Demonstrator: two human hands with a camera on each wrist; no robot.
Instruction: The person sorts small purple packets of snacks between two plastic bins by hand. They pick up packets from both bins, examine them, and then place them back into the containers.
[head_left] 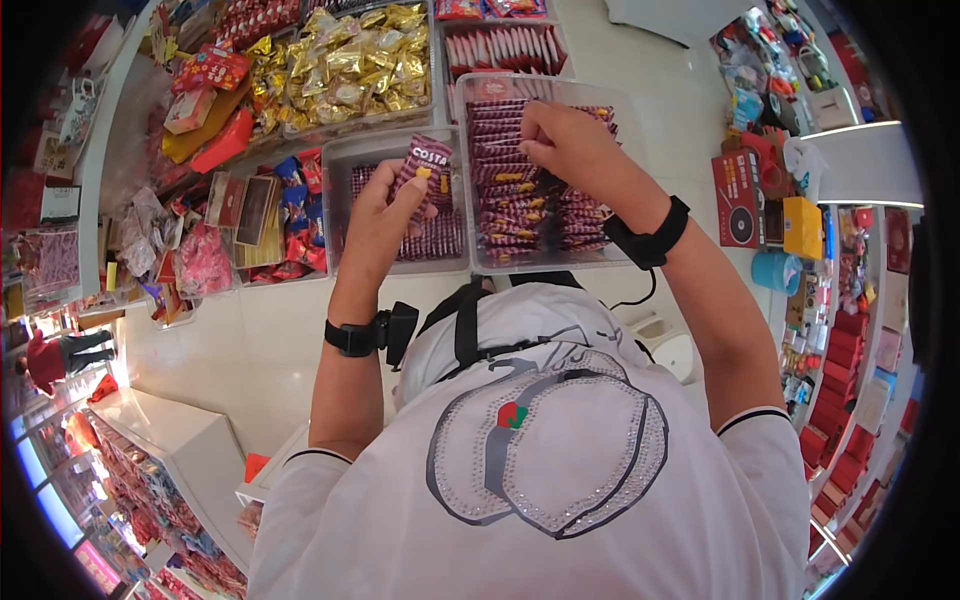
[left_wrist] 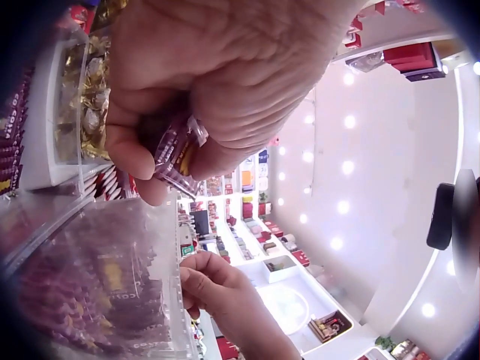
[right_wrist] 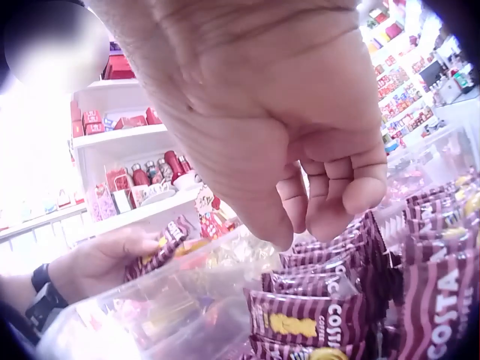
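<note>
My left hand (head_left: 372, 232) grips a purple striped Costa coffee packet (head_left: 429, 158) upright over the smaller clear bin (head_left: 338, 180); its fingers and thumb close around the lower part. Rows of similar packets (head_left: 432, 240) stand in that bin below the hand. To the right, my right hand (head_left: 578, 148) hovers over the larger clear bin (head_left: 545, 266), which is filled with rows of Costa packets (head_left: 505, 215). In the right wrist view its fingers curl loosely with a gap to the thumb, nothing between them, fingertips close above the packets (right_wrist: 307, 322).
Behind the bins stand a tub of gold-wrapped sweets (head_left: 360, 60) and a bin of red and white packets (head_left: 505, 48). Boxes (head_left: 243, 210) and bagged goods crowd the left. A red box (head_left: 738, 198) and a blue bucket (head_left: 776, 272) sit on the right.
</note>
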